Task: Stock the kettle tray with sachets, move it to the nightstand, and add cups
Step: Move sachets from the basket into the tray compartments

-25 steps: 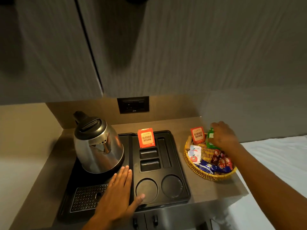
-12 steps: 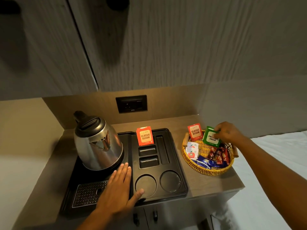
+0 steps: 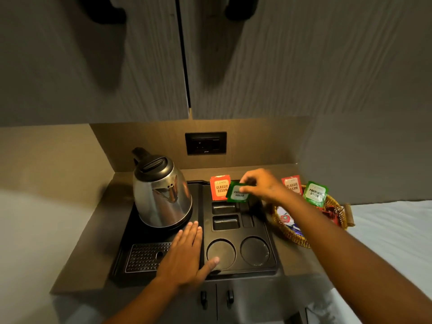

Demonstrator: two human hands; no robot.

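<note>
Head-camera view showed a black tray (image 3: 203, 232) on a brown counter (image 3: 93, 230) below grey cabinet doors (image 3: 93, 66), with a steel kettle (image 3: 162, 192) standing on the tray's left half above a perforated drip grille (image 3: 146, 256). The left hand (image 3: 187, 256) lay flat, fingers together and thumb spread, palm down on the tray in front of the kettle, the thumb tip touching the rim of the left cup well (image 3: 221, 253); the right cup well (image 3: 255, 250) sat beside it. The right hand (image 3: 261, 185) reached across the tray's back compartments, pinching a green sachet (image 3: 238, 194) between thumb and fingertips, tilted, just above the slots. A red Assam sachet (image 3: 219, 187) stood upright at the tray's back edge, touching or just behind the green one. Right of the tray, a wicker basket (image 3: 289, 235) held a second red sachet (image 3: 291, 185) and a second green sachet (image 3: 315, 194), both upright at its far side, along with other small packets partly hidden by the forearm. A black wall socket (image 3: 205, 143) sat in the back panel above the tray. White bedding (image 3: 392, 230) lay to the right of the counter.
</note>
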